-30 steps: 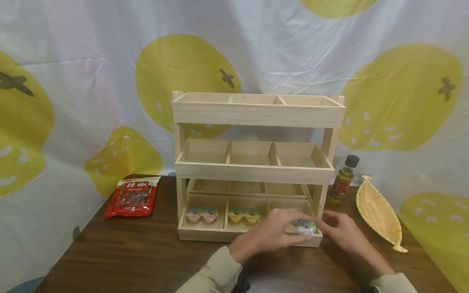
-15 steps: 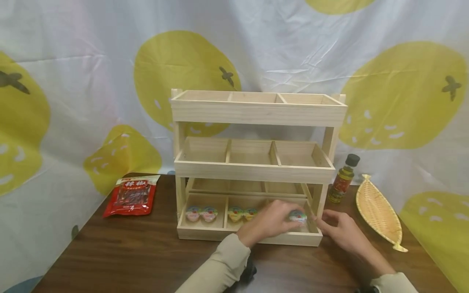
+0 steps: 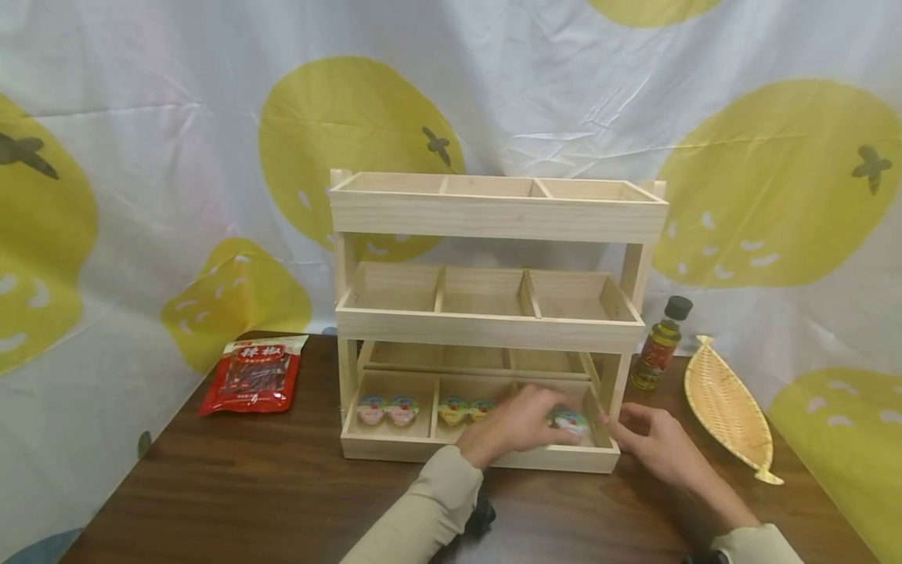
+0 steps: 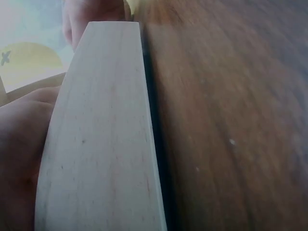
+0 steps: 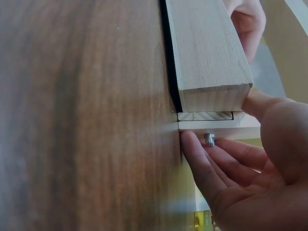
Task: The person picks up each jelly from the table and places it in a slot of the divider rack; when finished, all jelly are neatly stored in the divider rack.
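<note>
A three-tier wooden rack (image 3: 499,330) stands on the table, each tier split into three compartments. My left hand (image 3: 517,423) reaches into the bottom tier's right compartment, fingers curled at a small jelly cup (image 3: 569,423) that looks tilted; the hand hides part of it. In the right wrist view, my right hand (image 5: 269,178) grips the rack's lower right side, fingers outside by a metal bolt (image 5: 209,139), thumb over the inner side. Two pink-tinted jelly cups (image 3: 387,411) sit in the left compartment. Yellow-green jelly cups (image 3: 453,410) sit in the middle one, partly covered by my left hand.
A red bag of dried chillies (image 3: 255,374) lies at the left on the dark wooden table (image 3: 232,486). Right of the rack stand an oil bottle (image 3: 655,348) with a black cap and a leaf-shaped woven basket (image 3: 729,407). A lemon-print cloth (image 3: 550,94) hangs behind.
My left hand has moved left and slightly back with the jelly cup, from the compartment's front right corner to farther inside. My right hand has stayed at the rack's side.
</note>
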{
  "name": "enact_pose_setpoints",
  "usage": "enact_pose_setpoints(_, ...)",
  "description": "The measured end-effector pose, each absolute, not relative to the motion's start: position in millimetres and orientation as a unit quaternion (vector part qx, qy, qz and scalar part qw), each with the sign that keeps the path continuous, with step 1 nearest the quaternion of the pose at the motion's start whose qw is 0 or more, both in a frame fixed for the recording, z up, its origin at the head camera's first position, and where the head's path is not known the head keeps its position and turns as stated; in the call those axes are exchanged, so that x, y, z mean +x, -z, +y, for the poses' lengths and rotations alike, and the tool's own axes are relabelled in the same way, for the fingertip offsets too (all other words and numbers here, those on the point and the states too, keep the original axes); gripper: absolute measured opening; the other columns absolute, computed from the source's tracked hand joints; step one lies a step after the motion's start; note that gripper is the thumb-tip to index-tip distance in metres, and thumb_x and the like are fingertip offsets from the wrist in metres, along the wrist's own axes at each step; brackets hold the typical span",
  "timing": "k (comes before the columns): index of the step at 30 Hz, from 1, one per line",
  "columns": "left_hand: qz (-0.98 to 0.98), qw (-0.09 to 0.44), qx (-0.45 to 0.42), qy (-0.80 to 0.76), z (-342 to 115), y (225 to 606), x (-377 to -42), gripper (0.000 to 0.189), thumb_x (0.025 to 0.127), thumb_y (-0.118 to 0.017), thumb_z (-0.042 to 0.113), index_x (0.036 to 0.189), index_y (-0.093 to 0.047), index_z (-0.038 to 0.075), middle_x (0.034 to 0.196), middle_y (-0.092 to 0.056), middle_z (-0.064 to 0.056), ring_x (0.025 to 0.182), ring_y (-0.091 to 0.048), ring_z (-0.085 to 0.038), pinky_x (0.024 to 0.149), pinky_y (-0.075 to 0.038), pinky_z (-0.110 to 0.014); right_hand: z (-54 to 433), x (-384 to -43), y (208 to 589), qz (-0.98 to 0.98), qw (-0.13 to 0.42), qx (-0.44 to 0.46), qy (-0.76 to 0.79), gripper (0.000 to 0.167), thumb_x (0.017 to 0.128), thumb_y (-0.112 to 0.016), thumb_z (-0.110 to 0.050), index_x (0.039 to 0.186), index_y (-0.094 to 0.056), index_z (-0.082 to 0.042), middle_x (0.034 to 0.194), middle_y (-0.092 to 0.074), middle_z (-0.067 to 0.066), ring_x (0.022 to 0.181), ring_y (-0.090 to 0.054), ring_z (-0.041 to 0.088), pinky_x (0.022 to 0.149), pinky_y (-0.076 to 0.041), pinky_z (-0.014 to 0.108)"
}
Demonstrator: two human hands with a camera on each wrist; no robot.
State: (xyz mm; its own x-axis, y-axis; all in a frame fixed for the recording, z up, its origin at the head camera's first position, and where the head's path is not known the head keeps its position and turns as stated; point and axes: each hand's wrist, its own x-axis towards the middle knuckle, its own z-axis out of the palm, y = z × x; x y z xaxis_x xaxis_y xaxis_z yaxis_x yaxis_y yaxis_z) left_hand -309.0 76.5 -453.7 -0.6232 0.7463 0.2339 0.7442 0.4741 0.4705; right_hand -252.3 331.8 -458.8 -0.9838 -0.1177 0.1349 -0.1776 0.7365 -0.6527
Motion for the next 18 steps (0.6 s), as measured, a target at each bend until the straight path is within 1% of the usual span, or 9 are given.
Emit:
enact_pose_setpoints(2,0.86,0.005,0.428,-0.278,75.7,453.6,-309.1,0.047,0.099,-0.081,0.039,0.137,-0.073,0.014,0.13,-0.078,0.003,0.106,-0.069,-0.001,0.089,-0.052,-0.011,331.7,-252.2,458.7,-0.931,0.044,0.08,-0.353,0.039,0.108,-0.067,-0.042,0.122,-0.078,-0.008,0.11,-0.083,0.006,0.091,-0.073,0.006,0.077,-0.057,0.022)
enact_pose_setpoints(7,0.861,0.015,0.419,-0.288,73.3,452.0,-308.7,0.048,0.098,-0.081,0.04,0.138,-0.073,0.014,0.135,-0.077,0.001,0.11,-0.07,-0.003,0.091,-0.051,-0.012,331.6,-252.2,458.7,-0.932,0.046,0.081,-0.35,0.038,0.108,-0.067,-0.043,0.123,-0.078,-0.01,0.112,-0.083,0.005,0.093,-0.072,0.006,0.077,-0.057,0.022)
enact_pose_setpoints(11,0.861,0.023,0.423,-0.282,71.9,450.7,-309.1,0.049,0.099,-0.08,0.039,0.141,-0.071,0.014,0.138,-0.076,0.0,0.114,-0.07,-0.007,0.095,-0.051,-0.014,331.5,-252.2,458.6,-0.933,0.047,0.08,-0.349,0.037,0.108,-0.067,-0.043,0.121,-0.079,-0.011,0.109,-0.083,0.003,0.09,-0.071,0.006,0.076,-0.056,0.022)
enact_pose_setpoints(14,0.862,0.024,0.427,-0.271,71.6,450.9,-310.0,0.05,0.1,-0.078,0.04,0.142,-0.07,0.014,0.139,-0.075,0.0,0.116,-0.07,-0.008,0.097,-0.051,-0.015,331.6,-251.8,458.8,-0.932,0.042,0.077,-0.351,0.038,0.108,-0.067,-0.043,0.122,-0.078,-0.011,0.109,-0.083,0.004,0.088,-0.072,0.006,0.075,-0.056,0.022)
enact_pose_setpoints(18,0.864,0.026,0.426,-0.268,71.6,450.8,-310.3,0.051,0.101,-0.077,0.042,0.142,-0.07,0.013,0.14,-0.074,0.0,0.115,-0.069,-0.007,0.096,-0.05,-0.015,331.7,-251.7,459.0,-0.931,0.038,0.076,-0.355,0.04,0.108,-0.066,-0.044,0.124,-0.078,-0.009,0.112,-0.083,0.006,0.089,-0.073,0.007,0.076,-0.056,0.022)
